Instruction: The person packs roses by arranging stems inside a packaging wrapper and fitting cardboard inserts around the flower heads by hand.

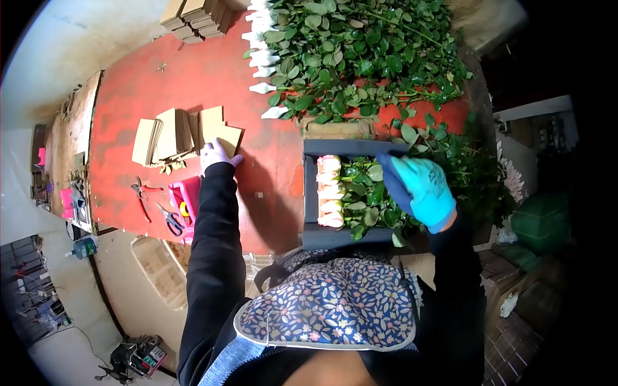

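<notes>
My left hand (219,156), in a thin light purple glove, rests on the near edge of the cardboard pieces (223,139), its fingers spread. Over the rose stems and leaves (365,193) is my right hand (417,190), in a turquoise and dark blue glove; its fingers point up and left, and what they hold, if anything, is hidden. Pink and cream rose heads (329,192) lie in a column inside a dark open box (310,193). More cardboard pieces (165,135) lie fanned out left of my left hand.
Roses in white sleeves (262,88) with long leafy stems (367,51) cover the table's far side. Folded cardboard (196,18) is stacked at the back. Red pliers (141,198), scissors (170,220) and a pink holder (187,199) lie at the left on the red table (270,167).
</notes>
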Demonstrator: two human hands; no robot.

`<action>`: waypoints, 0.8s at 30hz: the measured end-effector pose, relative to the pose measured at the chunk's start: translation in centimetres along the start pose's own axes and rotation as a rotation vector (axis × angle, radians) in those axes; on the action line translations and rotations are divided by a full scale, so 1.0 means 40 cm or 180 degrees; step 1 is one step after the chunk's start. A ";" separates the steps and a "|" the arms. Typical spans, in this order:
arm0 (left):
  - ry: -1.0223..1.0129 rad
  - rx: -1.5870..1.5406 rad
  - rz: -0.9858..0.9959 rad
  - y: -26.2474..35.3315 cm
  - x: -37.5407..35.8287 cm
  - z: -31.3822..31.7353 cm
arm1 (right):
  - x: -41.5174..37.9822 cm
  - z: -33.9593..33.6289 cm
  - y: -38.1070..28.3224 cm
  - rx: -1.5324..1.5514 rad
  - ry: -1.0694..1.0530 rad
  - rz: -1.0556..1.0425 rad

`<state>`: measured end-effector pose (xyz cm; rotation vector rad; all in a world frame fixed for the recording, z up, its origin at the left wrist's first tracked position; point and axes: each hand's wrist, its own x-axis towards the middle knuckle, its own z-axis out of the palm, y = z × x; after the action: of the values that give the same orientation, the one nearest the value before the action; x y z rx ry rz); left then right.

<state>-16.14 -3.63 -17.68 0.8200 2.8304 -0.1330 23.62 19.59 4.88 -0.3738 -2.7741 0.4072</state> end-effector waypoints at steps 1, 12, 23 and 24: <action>-0.0036 0.0147 0.0068 0.003 0.016 0.019 | 0.004 0.021 0.020 0.0118 -0.0098 0.0055; 0.0086 -0.4339 0.0964 0.106 -0.284 -0.250 | 0.066 0.016 -0.063 0.1978 -0.0696 0.1141; -0.1063 -0.3140 0.2136 0.293 -0.403 -0.311 | -0.008 0.267 0.052 0.3629 -0.1783 0.2735; -0.0992 -0.2825 0.2189 0.280 -0.387 -0.317 | -0.016 0.300 0.065 0.3602 -0.1786 0.2650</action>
<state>0.68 -0.49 -2.44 1.2802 1.8445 0.9144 20.66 18.97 -7.04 -1.1737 -2.1186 2.3602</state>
